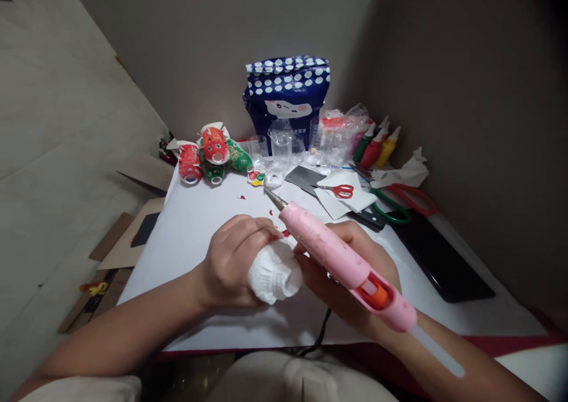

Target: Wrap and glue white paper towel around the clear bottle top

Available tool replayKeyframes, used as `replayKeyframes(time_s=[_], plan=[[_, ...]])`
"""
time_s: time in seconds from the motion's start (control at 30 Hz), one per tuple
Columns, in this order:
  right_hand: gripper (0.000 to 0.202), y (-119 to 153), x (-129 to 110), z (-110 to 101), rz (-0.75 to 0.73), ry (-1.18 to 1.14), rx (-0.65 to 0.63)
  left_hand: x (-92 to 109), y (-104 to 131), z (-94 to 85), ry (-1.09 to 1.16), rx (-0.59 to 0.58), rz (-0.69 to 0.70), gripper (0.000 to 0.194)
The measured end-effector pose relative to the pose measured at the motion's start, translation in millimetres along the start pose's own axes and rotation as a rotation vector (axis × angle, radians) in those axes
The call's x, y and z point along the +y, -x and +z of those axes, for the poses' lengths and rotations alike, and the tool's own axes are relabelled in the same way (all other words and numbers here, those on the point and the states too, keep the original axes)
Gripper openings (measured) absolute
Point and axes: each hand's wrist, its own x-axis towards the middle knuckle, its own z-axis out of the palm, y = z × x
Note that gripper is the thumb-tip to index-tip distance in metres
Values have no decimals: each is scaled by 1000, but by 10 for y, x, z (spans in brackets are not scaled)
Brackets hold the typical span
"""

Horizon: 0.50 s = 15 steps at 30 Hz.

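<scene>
My left hand [237,260] wraps around a white, pleated, paper-like piece [276,272] with a narrow open end turned toward me. In my right hand [359,260] is a pink hot glue gun [337,248], its metal nozzle pointing away and to the left, above the table. A translucent glue stick [437,352] sticks out of its back end. The right fingertips come close to the white piece; whether they touch it is hard to tell. Small red scraps [242,197] lie on the white tabletop [195,213] beyond my hands.
Several red and green fish-like figures [215,148] sit at the back left. A blue bag [288,94] stands behind clear cups [281,142]. To the right are red scissors [341,191], larger green-and-red-handled scissors [390,213], paint bottles [373,148] and a black phone-like slab [444,254].
</scene>
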Motion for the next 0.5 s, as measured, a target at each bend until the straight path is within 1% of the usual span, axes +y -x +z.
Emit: replayKeyframes(time_s=[0.1, 0.17, 0.23, 0.3, 0.4, 0.5], plan=[[19, -36, -36, -2, 77, -120, -71, 5, -18, -10, 31, -24, -15, 49], [18, -71, -60, -17, 146, -239, -138, 16, -40, -22, 58, -33, -27, 47], [15, -95, -79, -43, 188, -308, -194, 29, -64, -34, 75, -38, -32, 44], [14, -100, -86, -70, 159, -327, -215, 41, -80, -42, 79, -37, -32, 45], [15, -85, -73, -89, 83, -325, -206, 49, -84, -39, 92, -44, -18, 46], [14, -77, -58, -73, 82, -310, -187, 48, -86, -27, 133, -73, -7, 45]])
